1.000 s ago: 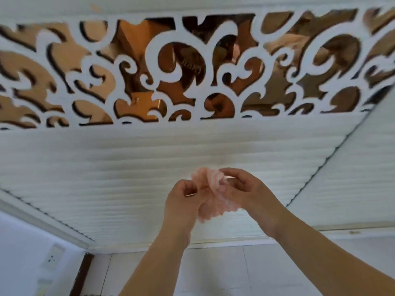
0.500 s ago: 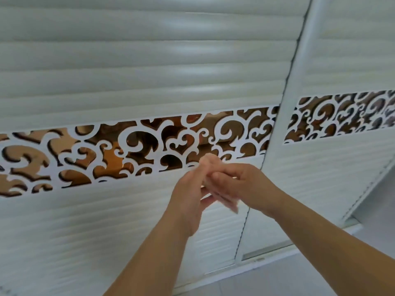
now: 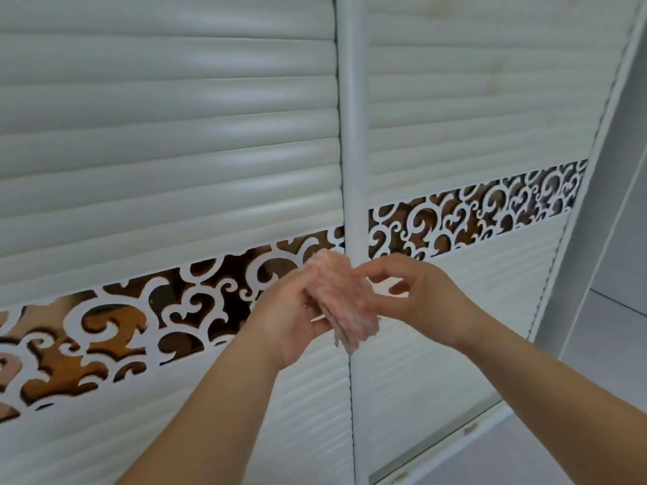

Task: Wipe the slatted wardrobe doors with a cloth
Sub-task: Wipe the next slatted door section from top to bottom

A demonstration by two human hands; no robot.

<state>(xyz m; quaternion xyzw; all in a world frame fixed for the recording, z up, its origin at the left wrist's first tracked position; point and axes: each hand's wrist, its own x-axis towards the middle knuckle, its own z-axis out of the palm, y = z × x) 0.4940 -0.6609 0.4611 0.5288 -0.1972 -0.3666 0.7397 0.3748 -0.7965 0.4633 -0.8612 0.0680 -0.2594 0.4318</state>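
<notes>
Progress first: I see no wiping underway. The cloth (image 3: 341, 299) is bunched up between both hands in mid-air, in front of the doors but not touching any slat, so I judge this as prep w/ nearly all the wiping left. Can't tell from here if any slats are already clean; faint yellowish marks (image 3: 495, 70) show high on the right door (image 3: 472, 127). Going L to R: left door (image 3: 168, 110) w/ wide slats up top, scrollwork cutout band (image 3: 115, 320) across the middle, finer slats below. Left hand (image 3: 287, 316) has fingers curled round the cloth's left side, holding it up. Cloth hangs just in front of the centre stile (image 3: 353, 134). Right hand (image 3: 416, 295) pinches the cloth's top edge w/ thumb + forefinger, other fingers loosely curled.
</notes>
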